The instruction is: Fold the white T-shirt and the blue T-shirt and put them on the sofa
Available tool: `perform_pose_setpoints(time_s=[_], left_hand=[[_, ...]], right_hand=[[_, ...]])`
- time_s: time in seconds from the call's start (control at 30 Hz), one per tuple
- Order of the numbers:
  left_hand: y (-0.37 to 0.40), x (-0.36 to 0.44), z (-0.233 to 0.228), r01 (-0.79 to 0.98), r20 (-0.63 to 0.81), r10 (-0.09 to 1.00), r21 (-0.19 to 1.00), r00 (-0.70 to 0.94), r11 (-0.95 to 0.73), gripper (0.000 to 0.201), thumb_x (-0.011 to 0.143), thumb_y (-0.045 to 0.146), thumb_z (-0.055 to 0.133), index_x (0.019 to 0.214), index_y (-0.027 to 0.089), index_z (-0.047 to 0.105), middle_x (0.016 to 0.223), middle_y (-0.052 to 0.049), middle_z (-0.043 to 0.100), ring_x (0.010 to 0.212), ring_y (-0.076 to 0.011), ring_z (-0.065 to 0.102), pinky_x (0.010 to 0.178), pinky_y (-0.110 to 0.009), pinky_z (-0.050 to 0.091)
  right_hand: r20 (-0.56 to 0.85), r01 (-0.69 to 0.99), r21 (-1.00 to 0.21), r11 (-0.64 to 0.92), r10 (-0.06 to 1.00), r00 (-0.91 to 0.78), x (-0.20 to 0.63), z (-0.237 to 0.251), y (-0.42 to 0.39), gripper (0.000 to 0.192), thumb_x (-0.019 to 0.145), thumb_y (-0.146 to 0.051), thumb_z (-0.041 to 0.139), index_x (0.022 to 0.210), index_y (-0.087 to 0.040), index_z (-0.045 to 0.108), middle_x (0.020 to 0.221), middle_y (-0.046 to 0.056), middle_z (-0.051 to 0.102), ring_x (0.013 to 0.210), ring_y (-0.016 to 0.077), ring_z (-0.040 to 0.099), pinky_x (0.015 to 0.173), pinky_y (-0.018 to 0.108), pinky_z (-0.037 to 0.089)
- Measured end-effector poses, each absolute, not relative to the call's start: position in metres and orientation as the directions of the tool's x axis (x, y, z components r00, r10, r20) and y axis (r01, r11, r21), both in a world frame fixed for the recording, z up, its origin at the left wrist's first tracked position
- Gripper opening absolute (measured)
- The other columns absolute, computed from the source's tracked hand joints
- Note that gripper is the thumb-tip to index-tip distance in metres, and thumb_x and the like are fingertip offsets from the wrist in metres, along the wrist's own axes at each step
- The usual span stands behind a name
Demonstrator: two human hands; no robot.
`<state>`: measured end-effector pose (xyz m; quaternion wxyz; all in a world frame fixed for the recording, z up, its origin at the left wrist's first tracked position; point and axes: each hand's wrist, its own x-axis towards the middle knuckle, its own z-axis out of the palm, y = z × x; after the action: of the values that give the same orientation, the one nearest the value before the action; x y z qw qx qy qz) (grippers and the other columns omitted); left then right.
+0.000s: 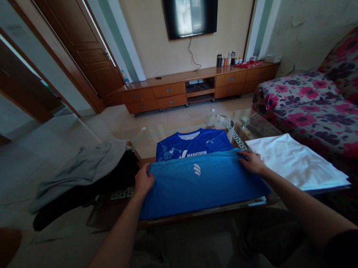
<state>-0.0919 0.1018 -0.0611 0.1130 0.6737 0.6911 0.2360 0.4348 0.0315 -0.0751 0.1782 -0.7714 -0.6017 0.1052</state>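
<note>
A blue T-shirt [204, 189] with "MARATHON" printed across its chest lies on the glass table in front of me. Its lower part is folded up over the front, so the collar and upper chest show beyond the fold. At the fold's left corner, my left hand [144, 179] grips the cloth edge with closed fingers. My right hand [251, 161] pinches the same edge at the right corner. Some of the fingertips are hidden by the cloth and hands.
White folded cloth [295, 161] lies to the right, grey and black clothes [83, 172] to the left. The glass table [146, 141] carries them. Beyond stand a low wooden cabinet [168, 91] with bottles and a wall television [193, 12]. A flowered sofa [315, 117] is at right.
</note>
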Motion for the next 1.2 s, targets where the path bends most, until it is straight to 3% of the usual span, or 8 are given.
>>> perform_pose_setpoints(time_s=[0.2, 0.5, 0.63, 0.77, 0.93, 1.07, 1.2], left_hand=[[0.102, -0.101, -0.061, 0.888, 0.158, 0.987, 0.455, -0.019, -0.056, 0.041, 0.084, 0.007, 0.045, 0.105, 0.019, 0.078, 0.114, -0.007, 0.075, 0.106, -0.0201, 0.069, 0.102, -0.030, 0.049], [0.102, -0.095, -0.061, 0.904, 0.179, 0.980, 0.428, -0.088, 0.003, 0.036, 0.084, 0.014, 0.052, 0.108, 0.015, 0.078, 0.115, -0.011, 0.074, 0.110, -0.0241, 0.068, 0.105, -0.033, 0.047], [0.099, -0.092, -0.058, 0.902, 0.208, 0.974, 0.431, -0.089, -0.009, 0.044, 0.083, 0.011, 0.050, 0.118, 0.018, 0.075, 0.117, -0.009, 0.073, 0.109, -0.0227, 0.067, 0.104, -0.033, 0.048], [0.097, -0.093, -0.054, 0.891, 0.237, 0.968, 0.452, -0.077, -0.040, 0.044, 0.081, 0.009, 0.048, 0.114, 0.020, 0.076, 0.111, -0.007, 0.074, 0.102, -0.0212, 0.068, 0.100, -0.031, 0.050], [0.096, -0.094, -0.054, 0.923, 0.151, 0.986, 0.384, -0.072, 0.008, 0.039, 0.082, 0.012, 0.051, 0.112, 0.017, 0.075, 0.110, -0.010, 0.073, 0.102, -0.0226, 0.068, 0.100, -0.032, 0.049], [0.090, -0.085, -0.053, 0.957, 0.245, 0.969, 0.289, -0.038, -0.035, 0.041, 0.086, 0.022, 0.052, 0.123, 0.013, 0.068, 0.129, -0.017, 0.062, 0.121, -0.0286, 0.059, 0.109, -0.038, 0.043], [0.082, -0.068, -0.056, 0.955, 0.302, 0.938, 0.185, 0.168, -0.231, 0.053, 0.096, 0.035, 0.044, 0.145, 0.016, 0.050, 0.154, -0.015, 0.045, 0.142, -0.0300, 0.041, 0.118, -0.041, 0.032]], right_hand=[[0.114, 0.877, -0.453, -0.160, 0.965, 0.235, 0.437, -0.076, 0.033, 0.052, 0.093, -0.029, 0.048, 0.144, -0.024, 0.057, 0.152, 0.006, 0.049, 0.132, 0.0286, 0.050, 0.110, 0.044, 0.041], [0.031, 0.910, -0.350, -0.220, 0.969, 0.246, 0.427, -0.076, 0.027, 0.058, 0.092, -0.038, 0.052, 0.149, -0.026, 0.051, 0.158, 0.007, 0.040, 0.135, 0.0378, 0.044, 0.106, 0.056, 0.042], [0.010, 0.914, -0.331, -0.234, 0.968, 0.252, 0.426, -0.074, 0.027, 0.062, 0.091, -0.040, 0.052, 0.151, -0.026, 0.047, 0.159, 0.010, 0.038, 0.134, 0.0411, 0.043, 0.101, 0.061, 0.045], [0.007, 0.915, -0.328, -0.233, 0.968, 0.249, 0.426, -0.073, 0.027, 0.062, 0.091, -0.041, 0.051, 0.151, -0.026, 0.047, 0.159, 0.010, 0.038, 0.134, 0.0419, 0.041, 0.102, 0.062, 0.044], [-0.010, 0.917, -0.319, -0.241, 0.968, 0.251, 0.423, -0.071, 0.025, 0.064, 0.091, -0.041, 0.052, 0.153, -0.026, 0.045, 0.159, 0.011, 0.037, 0.135, 0.0429, 0.041, 0.101, 0.064, 0.044], [0.048, 0.934, -0.267, -0.239, 0.964, 0.261, 0.416, -0.067, 0.021, 0.064, 0.094, -0.043, 0.051, 0.154, -0.025, 0.041, 0.161, 0.014, 0.032, 0.137, 0.0413, 0.039, 0.103, 0.062, 0.042], [0.160, 0.982, -0.167, -0.084, 0.981, 0.111, 0.404, -0.066, 0.017, 0.060, 0.100, -0.045, 0.039, 0.157, -0.024, 0.035, 0.166, 0.012, 0.023, 0.145, 0.0359, 0.031, 0.112, 0.059, 0.034]])
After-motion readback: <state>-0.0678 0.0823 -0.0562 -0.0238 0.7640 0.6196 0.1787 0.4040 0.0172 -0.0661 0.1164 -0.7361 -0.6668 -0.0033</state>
